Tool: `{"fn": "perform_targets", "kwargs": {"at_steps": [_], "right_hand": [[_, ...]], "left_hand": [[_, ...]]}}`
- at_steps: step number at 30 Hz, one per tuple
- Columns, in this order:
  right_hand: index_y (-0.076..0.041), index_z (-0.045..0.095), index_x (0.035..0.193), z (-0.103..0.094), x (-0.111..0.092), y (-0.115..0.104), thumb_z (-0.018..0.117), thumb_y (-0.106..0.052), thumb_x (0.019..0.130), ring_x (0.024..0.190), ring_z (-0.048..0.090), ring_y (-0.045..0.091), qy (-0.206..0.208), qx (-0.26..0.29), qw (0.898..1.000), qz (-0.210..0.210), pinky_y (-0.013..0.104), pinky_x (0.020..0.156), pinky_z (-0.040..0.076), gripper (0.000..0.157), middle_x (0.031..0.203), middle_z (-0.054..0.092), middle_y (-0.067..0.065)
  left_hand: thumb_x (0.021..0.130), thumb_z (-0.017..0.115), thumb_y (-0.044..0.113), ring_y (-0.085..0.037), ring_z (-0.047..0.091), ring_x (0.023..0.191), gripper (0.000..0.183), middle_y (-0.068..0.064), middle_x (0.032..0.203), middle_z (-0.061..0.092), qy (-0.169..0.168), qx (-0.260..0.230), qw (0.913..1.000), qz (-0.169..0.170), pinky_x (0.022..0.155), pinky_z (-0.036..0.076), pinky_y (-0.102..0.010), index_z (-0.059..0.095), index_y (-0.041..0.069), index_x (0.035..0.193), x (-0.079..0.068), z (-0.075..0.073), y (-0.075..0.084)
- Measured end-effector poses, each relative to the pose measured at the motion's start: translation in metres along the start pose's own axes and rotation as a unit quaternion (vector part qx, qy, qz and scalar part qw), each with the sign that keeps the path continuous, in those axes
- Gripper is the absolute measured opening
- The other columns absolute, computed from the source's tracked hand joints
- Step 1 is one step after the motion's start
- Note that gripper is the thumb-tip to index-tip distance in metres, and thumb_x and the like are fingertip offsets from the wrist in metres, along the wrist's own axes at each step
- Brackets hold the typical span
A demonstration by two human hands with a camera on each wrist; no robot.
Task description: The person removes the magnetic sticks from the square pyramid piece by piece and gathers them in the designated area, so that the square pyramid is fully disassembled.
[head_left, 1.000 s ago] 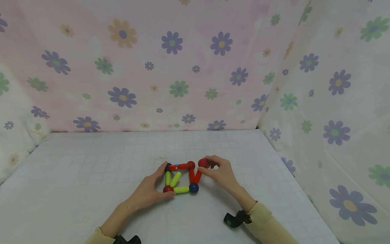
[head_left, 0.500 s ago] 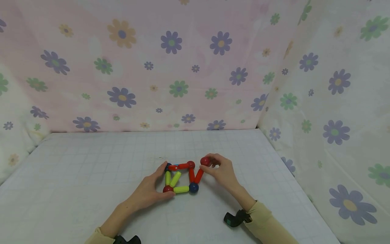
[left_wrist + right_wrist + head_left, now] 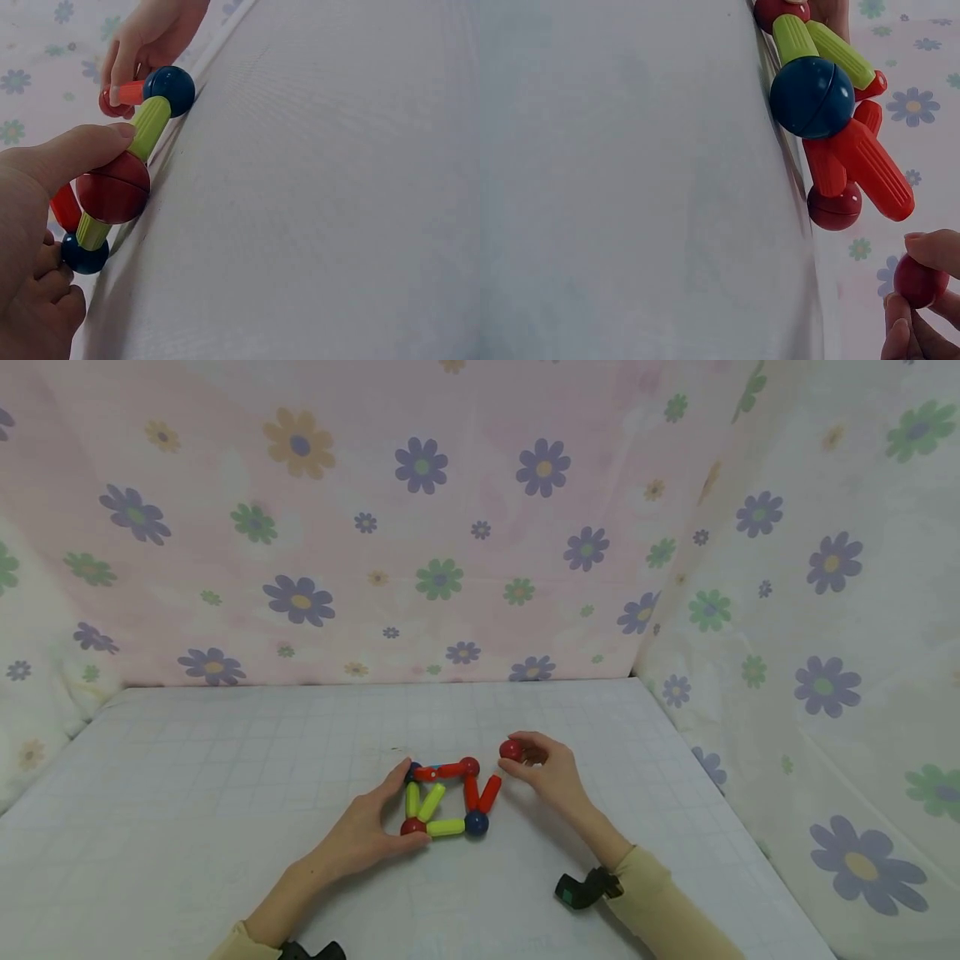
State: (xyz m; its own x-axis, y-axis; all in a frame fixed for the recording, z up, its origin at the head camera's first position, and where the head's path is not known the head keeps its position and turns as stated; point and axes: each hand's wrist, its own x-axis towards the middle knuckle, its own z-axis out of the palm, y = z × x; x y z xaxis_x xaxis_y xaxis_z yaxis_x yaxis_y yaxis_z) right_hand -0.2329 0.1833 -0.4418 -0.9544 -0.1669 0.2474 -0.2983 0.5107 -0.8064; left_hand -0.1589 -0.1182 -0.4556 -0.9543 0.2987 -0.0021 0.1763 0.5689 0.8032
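Observation:
A four-sided frame of magnetic building sticks and balls lies on the table. At its near side are a red ball (image 3: 412,828), a yellow-green stick (image 3: 446,827) and a blue ball (image 3: 476,822). My left hand (image 3: 363,831) holds the left side, thumb at the near red ball and fingers at the far blue ball (image 3: 85,253). Another yellow-green stick (image 3: 431,802) slants up from the near red ball. From the near blue ball rises a red stick (image 3: 874,171) with a free upper end. My right hand (image 3: 551,772) pinches a loose red ball (image 3: 921,281), apart from that stick.
The table (image 3: 225,777) has a white, faintly gridded cover. Flowered cloth (image 3: 337,527) hangs behind it and along the sides. Dark wrist devices sit at both cuffs, the right one (image 3: 585,889) close over the table.
The red ball in my right hand has come off the free end of the slanted red stick and moved up and right. My left hand and the frame have stayed put.

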Motion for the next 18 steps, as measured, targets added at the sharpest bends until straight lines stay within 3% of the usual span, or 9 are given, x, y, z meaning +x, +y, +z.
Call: {"fn": "perform_targets", "kwargs": {"at_steps": [8,18], "right_hand": [[-0.016,0.071,0.119,-0.002,0.012,0.006,0.082,-0.026,0.084,0.095,0.065,0.021,-0.002,0.006,0.998,0.055,0.027,0.08,0.056,0.038,0.108,0.071,0.003],[-0.013,0.071,0.119,-0.001,0.027,0.017,0.079,-0.024,0.086,0.099,0.065,0.023,0.01,-0.011,0.996,0.084,0.031,0.083,0.057,0.036,0.111,0.07,0.007]], "left_hand": [[0.078,0.083,0.046,-0.033,0.031,0.149,0.104,-0.007,0.162,0.033,0.0,0.003,1.0,-0.004,0.115,0.034,-0.058,0.024,0.022,0.16,0.0,0.001,0.002],[0.077,0.084,0.045,-0.032,0.031,0.149,0.105,-0.006,0.162,0.033,0.003,0.005,1.0,-0.005,0.115,0.034,-0.058,0.025,0.022,0.16,0.0,0.002,0.001]]}}
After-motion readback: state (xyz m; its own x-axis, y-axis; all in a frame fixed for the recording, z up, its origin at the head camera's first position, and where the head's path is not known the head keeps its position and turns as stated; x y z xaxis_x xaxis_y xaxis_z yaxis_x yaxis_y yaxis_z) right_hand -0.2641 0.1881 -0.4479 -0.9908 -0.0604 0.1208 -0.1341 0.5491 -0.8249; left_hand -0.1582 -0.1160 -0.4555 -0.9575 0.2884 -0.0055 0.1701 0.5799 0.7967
